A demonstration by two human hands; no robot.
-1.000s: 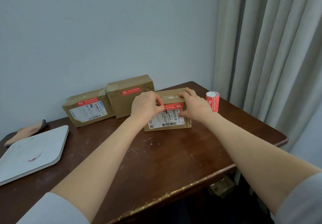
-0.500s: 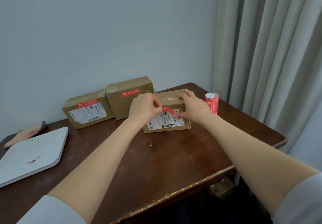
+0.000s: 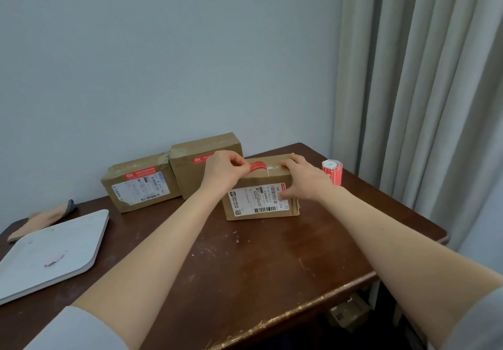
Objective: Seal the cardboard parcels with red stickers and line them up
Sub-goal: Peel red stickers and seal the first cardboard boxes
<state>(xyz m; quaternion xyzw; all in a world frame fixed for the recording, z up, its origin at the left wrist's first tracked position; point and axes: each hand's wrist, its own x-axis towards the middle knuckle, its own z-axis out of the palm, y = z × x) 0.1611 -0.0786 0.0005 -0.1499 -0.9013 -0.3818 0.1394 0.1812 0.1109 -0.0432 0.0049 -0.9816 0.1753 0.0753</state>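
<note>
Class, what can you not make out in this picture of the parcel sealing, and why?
Head view throughout.
- red sticker: left end hidden under the left hand.
- middle parcel: its sticker partly behind that hand.
- front parcel: label print too small, partly covered by the right hand.
- white tray: cut off by the left edge.

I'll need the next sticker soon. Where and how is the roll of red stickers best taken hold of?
The roll of red stickers stands upright on end on the table, apart from the parcel. Probably wrap the right hand, thumb and fingers, round its curved side wall, coming from the near side; the curtain hangs behind.
</note>
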